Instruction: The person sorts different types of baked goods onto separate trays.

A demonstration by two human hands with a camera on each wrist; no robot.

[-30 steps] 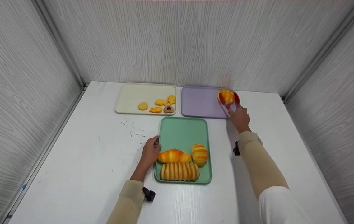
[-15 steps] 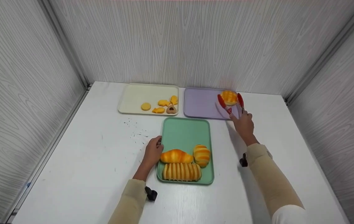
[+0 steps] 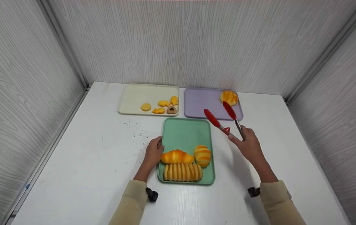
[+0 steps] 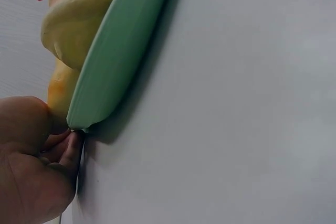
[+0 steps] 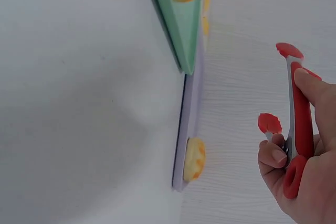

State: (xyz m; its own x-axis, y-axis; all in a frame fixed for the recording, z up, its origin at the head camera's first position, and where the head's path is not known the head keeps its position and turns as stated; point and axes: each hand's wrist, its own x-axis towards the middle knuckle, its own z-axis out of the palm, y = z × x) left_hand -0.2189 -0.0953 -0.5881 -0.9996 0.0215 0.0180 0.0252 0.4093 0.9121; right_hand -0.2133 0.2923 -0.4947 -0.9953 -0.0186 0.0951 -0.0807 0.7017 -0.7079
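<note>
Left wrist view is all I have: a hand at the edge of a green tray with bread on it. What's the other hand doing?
Observer: The right hand holds red-tipped tongs near the far right corner of the green tray.
Operator: Anything in the tongs?
Observer: No, their tips are apart and empty.
Operator: Any bread elsewhere?
Observer: One round bun lies on a purple tray behind the green one.
</note>
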